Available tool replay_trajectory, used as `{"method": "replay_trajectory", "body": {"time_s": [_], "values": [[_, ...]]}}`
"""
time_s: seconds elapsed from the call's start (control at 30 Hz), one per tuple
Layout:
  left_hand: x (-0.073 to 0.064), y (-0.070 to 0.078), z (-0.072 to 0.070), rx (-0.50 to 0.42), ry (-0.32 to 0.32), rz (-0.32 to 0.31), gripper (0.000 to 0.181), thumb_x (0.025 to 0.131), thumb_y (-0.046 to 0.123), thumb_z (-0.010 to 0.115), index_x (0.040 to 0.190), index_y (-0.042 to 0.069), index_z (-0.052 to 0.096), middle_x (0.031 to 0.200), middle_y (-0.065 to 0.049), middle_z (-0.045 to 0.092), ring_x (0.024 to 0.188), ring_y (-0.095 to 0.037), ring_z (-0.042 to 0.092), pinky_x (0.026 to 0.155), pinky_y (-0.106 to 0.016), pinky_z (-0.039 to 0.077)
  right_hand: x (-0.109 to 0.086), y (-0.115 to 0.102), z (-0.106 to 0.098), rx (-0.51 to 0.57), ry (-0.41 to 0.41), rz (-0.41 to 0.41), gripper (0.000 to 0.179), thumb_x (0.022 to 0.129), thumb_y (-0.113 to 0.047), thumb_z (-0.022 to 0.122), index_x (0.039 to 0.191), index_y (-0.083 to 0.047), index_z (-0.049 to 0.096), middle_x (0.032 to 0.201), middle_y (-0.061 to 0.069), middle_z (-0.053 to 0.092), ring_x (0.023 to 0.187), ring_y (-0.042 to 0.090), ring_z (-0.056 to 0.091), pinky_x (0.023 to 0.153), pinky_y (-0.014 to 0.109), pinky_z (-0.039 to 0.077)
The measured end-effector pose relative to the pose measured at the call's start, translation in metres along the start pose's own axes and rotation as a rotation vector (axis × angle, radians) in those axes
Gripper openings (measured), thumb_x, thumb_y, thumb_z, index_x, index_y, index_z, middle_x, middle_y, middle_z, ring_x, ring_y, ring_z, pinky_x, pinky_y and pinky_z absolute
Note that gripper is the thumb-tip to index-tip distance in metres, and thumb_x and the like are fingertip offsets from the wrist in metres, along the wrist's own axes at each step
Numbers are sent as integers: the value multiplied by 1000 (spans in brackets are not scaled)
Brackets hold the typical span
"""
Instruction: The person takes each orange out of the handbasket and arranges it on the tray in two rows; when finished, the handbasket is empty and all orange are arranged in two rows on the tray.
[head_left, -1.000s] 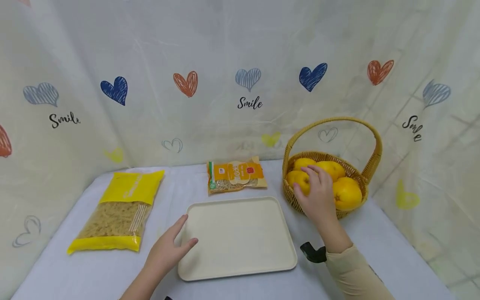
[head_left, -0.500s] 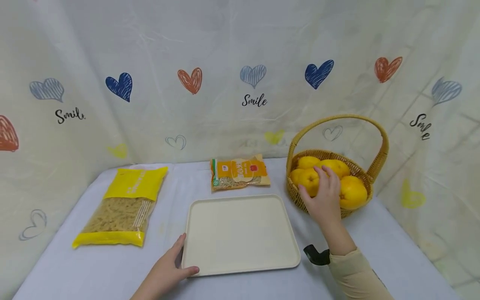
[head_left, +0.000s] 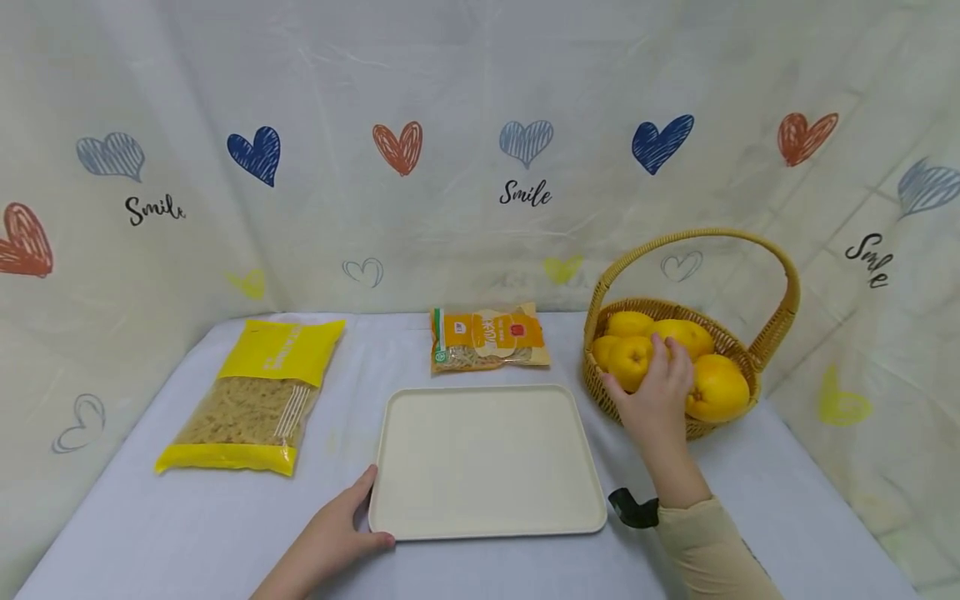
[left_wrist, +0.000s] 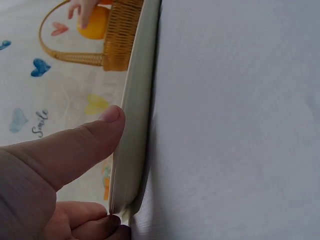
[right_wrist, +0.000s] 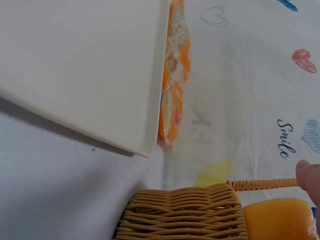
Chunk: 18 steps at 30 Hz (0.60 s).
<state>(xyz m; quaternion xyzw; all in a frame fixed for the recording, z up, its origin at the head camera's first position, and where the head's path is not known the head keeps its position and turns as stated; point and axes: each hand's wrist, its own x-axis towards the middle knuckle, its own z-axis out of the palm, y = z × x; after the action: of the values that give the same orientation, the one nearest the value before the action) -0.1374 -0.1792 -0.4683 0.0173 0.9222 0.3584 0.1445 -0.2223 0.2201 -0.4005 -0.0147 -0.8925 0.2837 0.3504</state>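
At the near left corner of a cream tray [head_left: 487,462], my left hand [head_left: 330,533] grips the edge. The thumb [left_wrist: 100,135] presses the tray's near side wall and the other fingers bend against its left side. My right hand [head_left: 656,408] reaches over a wicker basket [head_left: 596,392] holding several yellow fruits. Its thumb and fingers are spread on either side of one yellow fruit [head_left: 628,362] at the basket's front left. In the right wrist view only the thumb [right_wrist: 310,177] shows, beside a yellow fruit [right_wrist: 277,220] above the basket wall.
A yellow bag of brown dry food [head_left: 255,396] lies left of the tray. Behind the tray is a smaller orange packet [head_left: 487,337]. The basket's tall handle [head_left: 712,233] arches over the fruits. A printed curtain [head_left: 450,233] hangs behind the white-covered table [head_left: 480,571].
My left hand has come down onto the tray's near left corner. My right hand has settled lower around the front left fruit, with its fingers spread wider. The head view has shifted slightly.
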Motion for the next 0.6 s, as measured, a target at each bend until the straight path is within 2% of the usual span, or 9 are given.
{"method": "replay_trajectory", "body": {"time_s": [0.17,0.4,0.6], "values": [[1,-1,0,-4,-4,3,106,58,49,79,142,6,30,143,-17,37,129,-38,35,102,-55,32,-1,4,5,-50,-55,6,89,71,-18,78,138,3,23,138,32,20,126,51,19,95,67,30],[2,1,-2,-12,-29,-30,109,56,52,79,142,7,30,143,-17,36,129,-39,34,101,-56,33,-1,8,6,-72,-64,24,78,76,-9,73,137,1,26,138,28,25,124,47,26,96,63,33],[3,-1,-3,-10,-39,-43,109,55,54,77,142,8,31,143,-16,36,129,-40,34,100,-56,33,-1,5,6,-96,42,-64,74,68,-12,79,128,3,39,130,26,39,116,45,35,97,57,33]]}}
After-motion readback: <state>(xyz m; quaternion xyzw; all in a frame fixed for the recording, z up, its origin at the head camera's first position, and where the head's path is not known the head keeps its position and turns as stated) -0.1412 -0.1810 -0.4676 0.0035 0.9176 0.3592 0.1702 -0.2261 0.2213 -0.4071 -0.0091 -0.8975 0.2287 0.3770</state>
